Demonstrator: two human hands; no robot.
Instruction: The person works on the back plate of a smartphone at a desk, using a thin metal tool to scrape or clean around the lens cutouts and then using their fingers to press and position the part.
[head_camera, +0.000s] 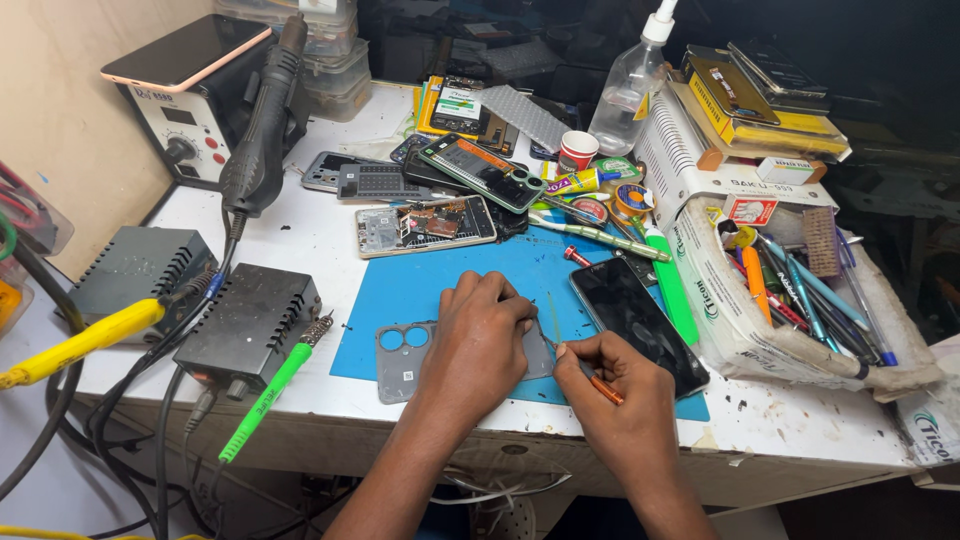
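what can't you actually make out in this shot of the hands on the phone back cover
Head view only:
- Middle of the grey back cover: hidden under the left hand.
- Tip of the orange-handled tool in the right hand: too small to tell its kind.
- Dark phone: lower end covered by the right hand.
- Pens in the white box: overlapping, not countable.
- Top background: too dark.
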